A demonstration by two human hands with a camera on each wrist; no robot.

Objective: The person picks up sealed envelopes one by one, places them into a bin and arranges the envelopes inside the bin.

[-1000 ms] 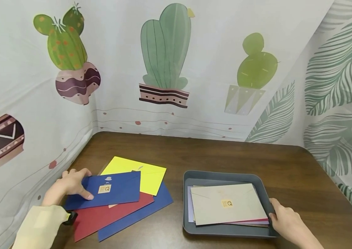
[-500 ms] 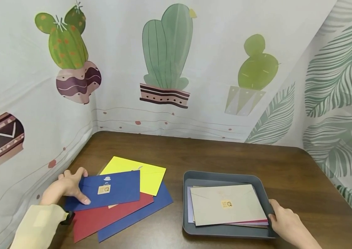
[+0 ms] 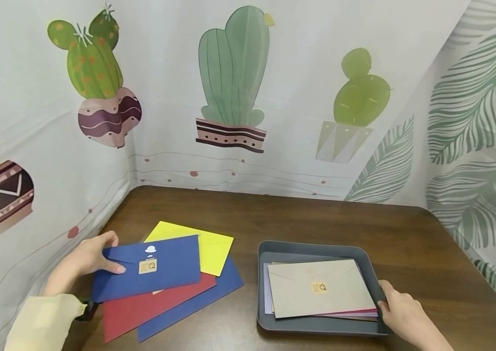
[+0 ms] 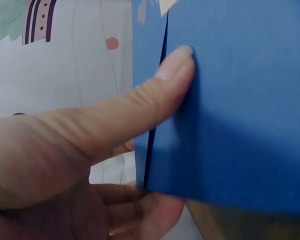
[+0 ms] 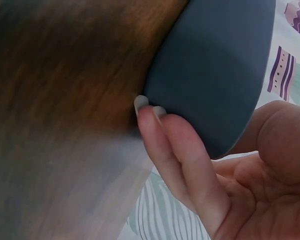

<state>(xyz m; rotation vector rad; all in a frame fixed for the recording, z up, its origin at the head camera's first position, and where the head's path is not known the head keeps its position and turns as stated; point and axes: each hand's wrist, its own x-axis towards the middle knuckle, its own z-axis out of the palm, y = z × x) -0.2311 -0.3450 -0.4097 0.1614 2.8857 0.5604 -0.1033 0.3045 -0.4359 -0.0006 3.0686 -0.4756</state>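
My left hand (image 3: 91, 256) pinches the left end of a blue envelope (image 3: 168, 273), thumb on top and fingers underneath. The envelope bears a gold sticker and a small white hat print. In the left wrist view, the thumb (image 4: 145, 102) presses across the flap line of the blue envelope (image 4: 250, 125). Beneath it lie a red envelope (image 3: 129, 317), a yellow envelope (image 3: 217, 248) and a second blue envelope (image 3: 228, 282). At the right, my right hand (image 3: 406, 312) grips the side wall of a dark grey tray (image 3: 263, 292); its fingers (image 5: 175, 145) lie against the outer wall.
Inside the tray lies a stack of envelopes, topped by a pale grey envelope (image 3: 318, 278) with a gold sticker. Purple and red edges show below it. A cactus-print cloth (image 3: 296, 97) stands behind and beside the brown wooden table (image 3: 248, 209).
My left hand has shifted slightly left and its blue envelope has risen and tilted off the pile. The right hand and tray have stayed put.
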